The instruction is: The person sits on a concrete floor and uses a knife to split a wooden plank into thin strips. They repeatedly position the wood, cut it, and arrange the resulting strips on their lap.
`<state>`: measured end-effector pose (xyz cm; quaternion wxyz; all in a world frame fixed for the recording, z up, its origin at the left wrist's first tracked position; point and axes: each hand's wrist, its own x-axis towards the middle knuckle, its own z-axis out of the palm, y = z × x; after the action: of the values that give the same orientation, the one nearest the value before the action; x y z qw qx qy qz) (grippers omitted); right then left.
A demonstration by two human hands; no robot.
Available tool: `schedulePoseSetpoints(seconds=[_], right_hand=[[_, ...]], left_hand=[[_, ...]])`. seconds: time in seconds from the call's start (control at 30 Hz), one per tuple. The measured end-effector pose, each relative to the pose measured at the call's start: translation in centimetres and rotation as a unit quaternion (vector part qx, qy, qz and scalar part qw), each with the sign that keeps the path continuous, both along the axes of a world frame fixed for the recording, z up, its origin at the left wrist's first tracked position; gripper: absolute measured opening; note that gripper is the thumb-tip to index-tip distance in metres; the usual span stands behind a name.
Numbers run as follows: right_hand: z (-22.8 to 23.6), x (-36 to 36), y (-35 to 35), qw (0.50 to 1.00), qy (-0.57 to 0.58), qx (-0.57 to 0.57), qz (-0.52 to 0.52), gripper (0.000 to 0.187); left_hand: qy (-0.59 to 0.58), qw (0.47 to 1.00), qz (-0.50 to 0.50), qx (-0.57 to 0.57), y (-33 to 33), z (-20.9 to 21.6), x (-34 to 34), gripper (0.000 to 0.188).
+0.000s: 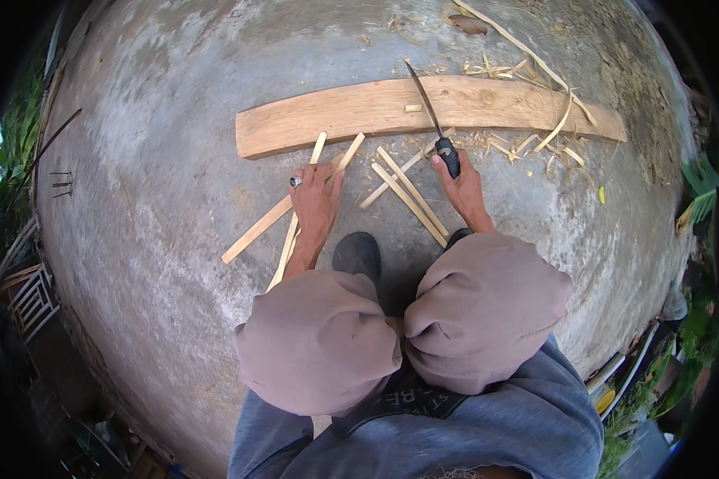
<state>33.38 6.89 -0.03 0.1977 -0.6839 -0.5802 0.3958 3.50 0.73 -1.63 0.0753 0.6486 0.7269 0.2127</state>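
Observation:
My right hand (466, 194) is closed around the black handle of a knife (427, 103), its long dark blade slanting up and left across a thick wooden plank (335, 120). A short cut piece of wood (413, 108) lies on the plank beside the blade. Wearing a ring, my left hand (315, 199) has its fingers closed on a pale wooden strip (256, 231) that runs diagonally beneath it. A second strip (318, 149) passes under the same hand, and its lower part goes behind my forearm and knee. Between my hands lie several more strips (411, 195), crossing one another on the concrete.
Curled shavings (495, 70) and small chips are scattered around the plank's right end. One long peeled strip (535, 60) trails over that end. My dark shoe (357, 254) shows between my knees. Plants (699, 191) edge the concrete floor (160, 144).

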Motion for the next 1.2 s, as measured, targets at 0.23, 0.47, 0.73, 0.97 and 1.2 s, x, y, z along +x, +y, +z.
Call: schedulePoseSetpoints(seconds=[0.23, 0.47, 0.73, 0.97, 1.2], right_hand=[[-1.4, -0.5, -0.5, 0.989, 0.119, 0.075, 0.043, 0.047], [1.7, -3.5, 1.2, 0.996, 0.028, 0.032, 0.084, 0.047], [-1.3, -3.7, 1.4, 0.993, 0.02, 0.078, 0.09, 0.044], [0.5, -4.6, 2.0, 0.993, 0.046, 0.069, 0.087, 0.041], [0.4, -5.7, 2.3, 0.991, -0.024, 0.102, 0.087, 0.042]], left_hand=[[-0.105, 0.988, 0.001, -0.112, 2.1, 0.5, 1.2, 0.024], [-0.165, 0.984, -0.03, -0.052, 4.4, -0.3, 2.4, 0.022], [-0.151, 0.987, -0.024, -0.053, 4.9, 0.6, 3.6, 0.024], [-0.119, 0.99, -0.037, -0.068, 5.9, 0.0, 3.2, 0.024], [-0.124, 0.99, -0.034, -0.059, 6.1, 0.1, 3.2, 0.025]])
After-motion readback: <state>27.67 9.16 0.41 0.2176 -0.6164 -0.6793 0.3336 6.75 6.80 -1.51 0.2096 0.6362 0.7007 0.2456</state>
